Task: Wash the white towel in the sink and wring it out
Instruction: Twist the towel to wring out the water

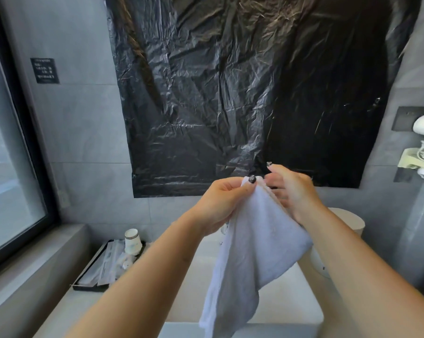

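I see the white towel (254, 252) hanging above the sink (303, 306) | left hand (220, 203) pinches its top corner | right hand (293, 189) holds the top edge too

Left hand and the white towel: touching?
Touching. The head view shows the left hand pinching the top corner of the white towel, thumb pressed on the cloth, while the rest hangs down over the sink.
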`<state>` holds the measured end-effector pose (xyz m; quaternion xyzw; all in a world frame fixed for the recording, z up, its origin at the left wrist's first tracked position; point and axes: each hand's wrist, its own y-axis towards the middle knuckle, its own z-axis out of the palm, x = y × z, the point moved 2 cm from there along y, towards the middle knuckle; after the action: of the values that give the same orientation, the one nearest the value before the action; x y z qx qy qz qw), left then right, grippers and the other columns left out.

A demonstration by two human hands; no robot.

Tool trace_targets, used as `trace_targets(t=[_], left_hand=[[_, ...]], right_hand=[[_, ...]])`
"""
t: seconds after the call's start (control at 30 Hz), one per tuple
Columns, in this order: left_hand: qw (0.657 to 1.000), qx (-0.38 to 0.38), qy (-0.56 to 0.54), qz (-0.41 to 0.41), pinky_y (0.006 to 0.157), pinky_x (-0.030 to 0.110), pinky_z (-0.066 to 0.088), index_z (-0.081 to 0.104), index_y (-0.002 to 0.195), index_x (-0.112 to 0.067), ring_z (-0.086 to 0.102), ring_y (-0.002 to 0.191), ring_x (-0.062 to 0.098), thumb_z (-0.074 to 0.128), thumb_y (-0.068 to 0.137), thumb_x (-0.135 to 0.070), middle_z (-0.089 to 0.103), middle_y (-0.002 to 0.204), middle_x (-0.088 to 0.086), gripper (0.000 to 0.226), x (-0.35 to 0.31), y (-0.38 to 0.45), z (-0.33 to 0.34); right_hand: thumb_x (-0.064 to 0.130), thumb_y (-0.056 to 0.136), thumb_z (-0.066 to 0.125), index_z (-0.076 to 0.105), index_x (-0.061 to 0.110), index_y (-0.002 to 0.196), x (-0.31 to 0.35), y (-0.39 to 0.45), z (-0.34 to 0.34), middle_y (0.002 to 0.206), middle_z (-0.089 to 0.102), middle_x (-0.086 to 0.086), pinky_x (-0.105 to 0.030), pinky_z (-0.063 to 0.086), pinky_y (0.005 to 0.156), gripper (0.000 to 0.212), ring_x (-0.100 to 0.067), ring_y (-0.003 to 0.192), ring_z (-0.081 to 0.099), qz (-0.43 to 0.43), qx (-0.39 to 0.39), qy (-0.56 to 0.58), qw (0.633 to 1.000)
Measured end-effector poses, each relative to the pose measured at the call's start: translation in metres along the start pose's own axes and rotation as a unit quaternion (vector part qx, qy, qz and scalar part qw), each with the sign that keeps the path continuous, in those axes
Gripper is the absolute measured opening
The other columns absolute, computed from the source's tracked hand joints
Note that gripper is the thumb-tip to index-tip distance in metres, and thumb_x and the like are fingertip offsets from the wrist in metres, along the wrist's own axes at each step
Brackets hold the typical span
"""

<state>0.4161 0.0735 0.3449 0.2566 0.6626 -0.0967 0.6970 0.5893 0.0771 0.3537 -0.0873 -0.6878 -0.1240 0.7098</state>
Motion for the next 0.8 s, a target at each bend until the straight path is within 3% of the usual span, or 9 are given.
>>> trace_targets(t=[0.07,0.1,0.17,0.27,0.37,0.47,0.6,0.67,0.8], left_hand=[[0.999,-0.023,-0.03,-0.005,0.071,0.025,0.053,0.069,0.105,0.003,0.065,0.081,0.017,0.051,0.103,-0.023,0.07,0.09,0.008,0.032,0.0,-0.005,-0.009],[0.998,-0.036,-0.044,-0.002,0.067,0.023,0.052,0.07,0.1,0.0,0.065,0.077,0.014,0.051,0.103,-0.023,0.07,0.085,0.004,0.029,-0.001,-0.007,-0.015],[0.996,-0.06,-0.067,0.013,0.065,0.023,0.052,0.07,0.094,-0.006,0.065,0.074,0.014,0.051,0.102,-0.022,0.07,0.082,0.003,0.027,-0.006,-0.009,-0.024],[0.993,-0.079,-0.077,0.045,0.075,0.029,0.053,0.071,0.093,-0.007,0.065,0.082,0.019,0.052,0.102,-0.023,0.07,0.088,0.01,0.027,-0.015,-0.012,-0.03],[0.988,-0.11,-0.086,0.064,0.075,0.029,0.055,0.07,0.093,-0.005,0.065,0.078,0.018,0.052,0.102,-0.021,0.068,0.085,0.009,0.026,-0.025,-0.019,-0.037],[0.982,-0.148,-0.091,0.072,0.082,0.032,0.056,0.071,0.098,-0.006,0.067,0.084,0.018,0.052,0.102,-0.022,0.071,0.087,0.007,0.025,-0.032,-0.028,-0.054],[0.983,-0.166,-0.047,0.058,0.09,0.037,0.055,0.076,0.098,-0.011,0.067,0.095,0.022,0.06,0.097,-0.029,0.072,0.099,0.009,0.024,-0.032,-0.045,-0.086],[0.983,-0.174,0.003,0.053,0.088,0.036,0.053,0.077,0.097,-0.009,0.067,0.094,0.02,0.065,0.092,-0.033,0.073,0.101,0.012,0.028,-0.027,-0.055,-0.103],[0.968,-0.217,0.118,0.035,0.083,0.033,0.051,0.079,0.092,-0.006,0.065,0.083,0.013,0.075,0.087,-0.028,0.074,0.092,0.008,0.024,-0.01,-0.077,-0.145]], right_hand=[[0.03,0.087,0.07,0.066,0.015,0.098,0.002,-0.003,-0.016,0.101,0.07,-0.006,-0.035,0.059,0.073,0.019,-0.021,0.086,0.07,-0.108,-0.085,-0.008,0.99],[0.025,0.087,0.07,0.064,0.016,0.098,0.003,-0.007,-0.022,0.101,0.069,-0.004,-0.032,0.058,0.076,0.015,-0.018,0.089,0.068,-0.167,-0.071,-0.036,0.983],[0.017,0.08,0.074,0.067,0.014,0.091,-0.002,-0.022,-0.022,0.095,0.07,0.001,-0.024,0.055,0.078,0.013,-0.013,0.091,0.067,-0.253,0.058,-0.094,0.961],[0.022,0.076,0.077,0.07,0.016,0.092,-0.02,-0.042,-0.01,0.098,0.068,0.004,-0.025,0.054,0.082,0.019,-0.014,0.094,0.066,-0.256,0.202,-0.151,0.933],[0.028,0.074,0.077,0.06,0.022,0.104,-0.026,-0.05,-0.002,0.106,0.062,0.012,-0.023,0.054,0.085,0.035,-0.014,0.098,0.064,-0.266,0.205,-0.137,0.932],[0.027,0.077,0.078,0.055,0.036,0.104,-0.026,-0.053,0.009,0.112,0.054,0.019,-0.018,0.052,0.082,0.037,-0.01,0.107,0.056,-0.35,0.184,-0.219,0.892],[0.016,0.084,0.075,0.057,0.018,0.092,-0.031,-0.046,0.036,0.088,0.059,0.004,-0.02,0.047,0.055,0.02,-0.007,0.066,0.06,-0.243,0.253,-0.273,0.896],[0.011,0.083,0.074,0.057,0.011,0.085,-0.028,-0.037,0.045,0.085,0.063,-0.006,-0.02,0.048,0.054,0.017,-0.017,0.061,0.065,-0.223,0.232,-0.323,0.89],[0.004,0.08,0.071,0.063,0.02,0.075,-0.009,-0.031,0.064,0.077,0.065,0.003,-0.01,0.038,0.057,0.018,-0.021,0.071,0.059,-0.341,0.135,-0.388,0.845]])
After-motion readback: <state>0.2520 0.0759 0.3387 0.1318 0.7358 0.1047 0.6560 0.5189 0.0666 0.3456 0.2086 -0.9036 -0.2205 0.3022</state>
